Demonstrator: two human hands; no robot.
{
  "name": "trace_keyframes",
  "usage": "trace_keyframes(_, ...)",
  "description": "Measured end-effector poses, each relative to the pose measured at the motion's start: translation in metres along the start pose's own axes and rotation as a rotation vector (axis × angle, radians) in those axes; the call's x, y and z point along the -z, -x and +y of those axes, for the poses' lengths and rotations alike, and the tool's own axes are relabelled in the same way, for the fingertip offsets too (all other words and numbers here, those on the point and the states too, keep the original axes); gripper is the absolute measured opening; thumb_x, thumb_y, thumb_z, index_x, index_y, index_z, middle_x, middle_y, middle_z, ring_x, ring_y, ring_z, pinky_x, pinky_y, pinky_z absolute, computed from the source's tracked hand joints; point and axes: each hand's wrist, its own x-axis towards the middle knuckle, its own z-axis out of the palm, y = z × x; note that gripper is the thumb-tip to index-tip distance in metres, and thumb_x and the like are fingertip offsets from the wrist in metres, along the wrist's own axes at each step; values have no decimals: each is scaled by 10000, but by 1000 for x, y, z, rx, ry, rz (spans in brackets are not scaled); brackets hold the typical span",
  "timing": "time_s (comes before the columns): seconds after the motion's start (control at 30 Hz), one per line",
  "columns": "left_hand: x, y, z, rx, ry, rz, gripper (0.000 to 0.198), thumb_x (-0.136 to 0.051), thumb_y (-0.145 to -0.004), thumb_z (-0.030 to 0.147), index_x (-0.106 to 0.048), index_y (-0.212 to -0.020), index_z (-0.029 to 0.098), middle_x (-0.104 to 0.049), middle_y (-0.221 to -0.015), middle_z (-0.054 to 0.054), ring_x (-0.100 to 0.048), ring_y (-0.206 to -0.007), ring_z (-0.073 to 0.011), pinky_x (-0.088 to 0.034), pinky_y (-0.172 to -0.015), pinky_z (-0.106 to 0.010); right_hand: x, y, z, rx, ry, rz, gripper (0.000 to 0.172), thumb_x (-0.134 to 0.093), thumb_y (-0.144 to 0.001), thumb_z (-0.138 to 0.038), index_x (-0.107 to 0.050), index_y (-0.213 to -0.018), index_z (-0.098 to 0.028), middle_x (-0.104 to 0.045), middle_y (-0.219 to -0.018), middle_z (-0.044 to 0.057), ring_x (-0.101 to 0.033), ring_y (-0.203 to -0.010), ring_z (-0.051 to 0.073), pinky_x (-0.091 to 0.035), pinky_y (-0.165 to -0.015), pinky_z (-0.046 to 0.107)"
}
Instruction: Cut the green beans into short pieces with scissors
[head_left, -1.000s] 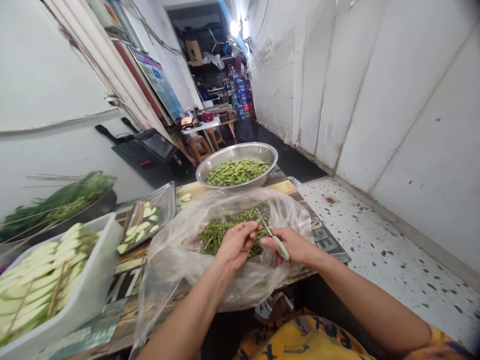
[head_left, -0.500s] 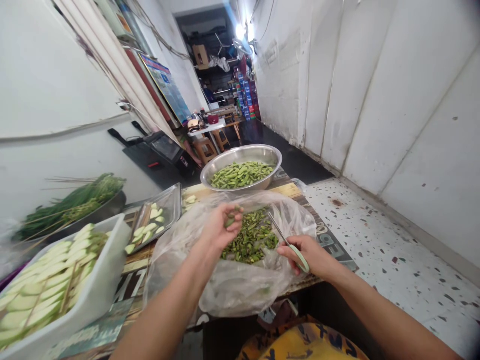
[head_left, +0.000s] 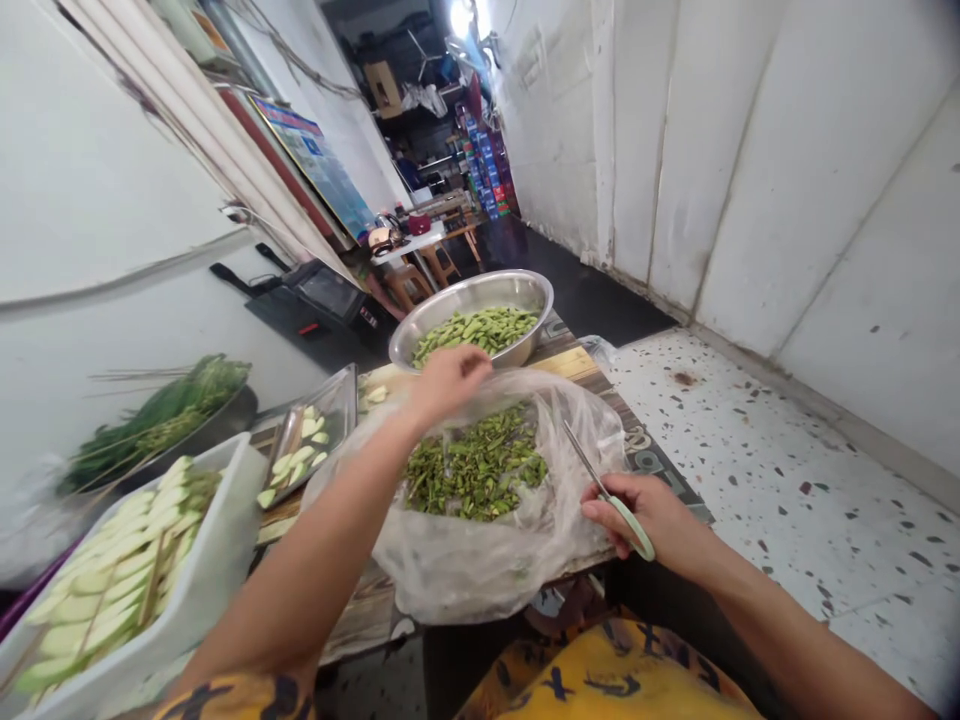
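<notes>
My right hand (head_left: 646,515) grips a pair of scissors (head_left: 631,527) with pale green handles, their thin blades together and pointing up and left over the bag's right side. My left hand (head_left: 454,380) is at the near rim of a steel bowl (head_left: 534,345) full of green bean pods (head_left: 480,328). Its fingers are curled, and what lies in them, if anything, is hidden. Between my hands and body sits a clear plastic bag (head_left: 457,575) with its mouth spread wide. Small green trimmings and pods (head_left: 480,465) fill its middle.
To the left, a white tub (head_left: 225,535) holds skewered pale green slices, beside a metal tray (head_left: 341,405) with more slices. Leafy greens (head_left: 165,410) lie in a dark bowl behind the tub. The wooden table (head_left: 360,620) ends at the speckled floor (head_left: 757,470) on the right.
My left hand has moved from above the bag, where it held a green pod, forward to the bowl's near rim. My right hand with the scissors has shifted slightly right and down.
</notes>
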Motion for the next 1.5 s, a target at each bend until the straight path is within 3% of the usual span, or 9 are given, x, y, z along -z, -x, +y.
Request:
trace_keyframes(0.07, -24, 15, 6, -96, 57, -342, 206, -556, -773, 248, -721, -889, 207, -710, -849, -49, -618, -760, -200, -440, -765, -288, -2, -1, -3, -15, 26, 7, 356, -590, -786, -511, -593, -789, -155, -484, -477, -28, -473, -433, 114, -361, -444, 213)
trace_keyframes(0.1, -36, 19, 6, -114, 30, -407, 219, -546, -773, 213, -729, -894, 216, -714, -872, -54, -623, -786, -210, -436, -780, -294, -2, 0, -5, -21, 42, 13, 357, -596, -780, -511, -597, -776, -154, -484, -473, -26, -473, -431, 114, -357, -441, 212)
trace_keyframes(0.23, -71, 13, -6, -72, -186, -362, 338, -459, -807, 139, -714, -1022, 194, -698, -984, -113, -613, -909, -253, -415, -847, -337, -3, 5, -9, -35, 61, 35, 367, -609, -766, -520, -605, -773, -153, -486, -475, -26, -484, -434, 116, -362, -443, 209)
trace_keyframes(0.43, -87, -9, -17, -42, -379, -352, 342, -484, -819, 184, -668, -1102, 127, -632, -1043, -187, -582, -972, -289, -407, -882, -372, 1, 14, 0, -19, 102, 50, 373, -576, -798, -526, -613, -794, -154, -498, -491, -22, -515, -444, 121, -371, -454, 209)
trace_keyframes(0.83, -83, -16, -29, -10, -396, -420, 257, -568, -774, 197, -630, -1013, 126, -652, -1026, -151, -595, -957, -259, -433, -855, -341, -4, 8, 1, -24, 124, 35, 361, -574, -794, -515, -585, -763, -156, -491, -502, -28, -517, -444, 118, -363, -449, 208)
trace_keyframes(1.03, -51, 12, -13, -145, -272, -448, 218, -653, -718, 247, -646, -927, 184, -666, -951, -72, -593, -908, -232, -437, -815, -312, -7, 4, 7, -50, 122, 21, 340, -572, -800, -493, -588, -771, -155, -488, -512, -31, -520, -438, 115, -360, -442, 202)
trace_keyframes(1.23, -28, 74, -5, -120, -144, -330, 268, -563, -817, 350, -636, -1039, 220, -671, -1059, -55, -598, -977, -231, -434, -864, -327, -15, 0, -6, -37, 116, -37, 321, -580, -800, -475, -595, -769, -156, -490, -502, -31, -492, -431, 104, -359, -441, 198)
trace_keyframes(1.33, -32, 94, -9, -81, -41, -220, 304, -476, -873, 335, -637, -1102, 215, -657, -1129, -64, -586, -1041, -215, -418, -926, -325, -19, -7, -7, -22, 174, -66, 356, -584, -791, -515, -613, -795, -160, -522, -527, -21, -514, -452, 115, -368, -453, 206)
trace_keyframes(1.5, -44, 103, -8, 7, 9, 7, 279, -456, -885, 295, -692, -971, 176, -684, -955, -90, -601, -897, -202, -452, -837, -332, -19, -23, -7, 18, 294, -42, 444, -566, -775, -603, -625, -825, -166, -533, -526, -13, -521, -479, 130, -337, -451, 212)
